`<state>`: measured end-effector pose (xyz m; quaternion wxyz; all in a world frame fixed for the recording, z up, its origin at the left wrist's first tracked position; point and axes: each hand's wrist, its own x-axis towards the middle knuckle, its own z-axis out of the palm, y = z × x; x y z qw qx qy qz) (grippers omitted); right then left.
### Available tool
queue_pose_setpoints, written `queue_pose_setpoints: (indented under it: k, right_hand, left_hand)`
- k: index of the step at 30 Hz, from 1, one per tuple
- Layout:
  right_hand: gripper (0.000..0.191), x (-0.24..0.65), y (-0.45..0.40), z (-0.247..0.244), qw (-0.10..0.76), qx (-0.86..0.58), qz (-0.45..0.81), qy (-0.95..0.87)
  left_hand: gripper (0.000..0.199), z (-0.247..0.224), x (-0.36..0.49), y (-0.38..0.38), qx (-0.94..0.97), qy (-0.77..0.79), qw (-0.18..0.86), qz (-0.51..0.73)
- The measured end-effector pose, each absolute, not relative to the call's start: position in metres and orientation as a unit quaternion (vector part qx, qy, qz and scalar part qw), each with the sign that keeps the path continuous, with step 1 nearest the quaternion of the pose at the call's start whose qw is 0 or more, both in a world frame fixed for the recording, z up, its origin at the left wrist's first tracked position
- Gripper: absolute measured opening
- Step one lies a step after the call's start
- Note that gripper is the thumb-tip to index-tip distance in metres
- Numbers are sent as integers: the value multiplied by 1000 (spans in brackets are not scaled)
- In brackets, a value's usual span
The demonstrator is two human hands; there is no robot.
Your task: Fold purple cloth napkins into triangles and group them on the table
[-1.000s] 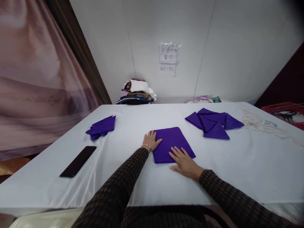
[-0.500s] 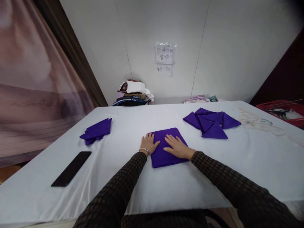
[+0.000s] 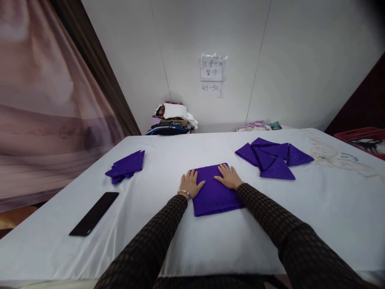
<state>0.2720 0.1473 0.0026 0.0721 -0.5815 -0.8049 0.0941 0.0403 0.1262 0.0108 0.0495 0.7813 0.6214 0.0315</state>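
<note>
A purple napkin (image 3: 215, 194), folded into a square, lies flat on the white tablecloth in front of me. My left hand (image 3: 190, 184) rests open on its left edge, fingers pointing away from me. Toward the far right corner, my right hand (image 3: 229, 177) presses flat on the cloth with its fingers apart. To the right is a group of purple napkins folded into triangles (image 3: 278, 168), partly overlapping. Another bunch of folded purple napkins (image 3: 129, 163) lies on the left.
A black phone-like slab (image 3: 94, 214) lies at the left of the white-covered table (image 3: 144, 241). Behind the table are a pile of folded clothes (image 3: 173, 118) and some pink fabric (image 3: 255, 126). A red basket (image 3: 361, 134) stands at the far right. Paper signs (image 3: 212, 74) hang on the wall.
My right hand has slid away from me across the napkin to its far right corner. My left hand stays at the left edge. The view has shifted slightly.
</note>
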Motion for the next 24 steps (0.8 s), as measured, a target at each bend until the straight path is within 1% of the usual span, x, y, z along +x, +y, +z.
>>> queue_pose_setpoints:
  k: [5,7,10,13,16,20,24]
  right_hand:
    - [77,269,146,3,69,-585,90,-803]
    - [76,269,145,4,68,-586,88,-802]
    - [75,269,146,5,66,-585,90,-803]
    - [74,269,149,11,53,-587,113,-800]
    - [73,268,147,22,40,-598,164,-784]
    - [73,268,113,31,58,-560,170,-809]
    - [72,277,57,24,61,-515,155,-841]
  left_hand:
    - [75,22,42,128,773,629,84,22]
    - [75,27,47,117,777,623,81,35]
    - [73,28,57,84,833,548,48,64]
    - [73,20,62,49,878,471,60,61]
    - [73,10,61,32,888,450,70,62]
    - [70,5,58,34,888,450,60,71]
    - [71,4,59,36,889,449,58,74]
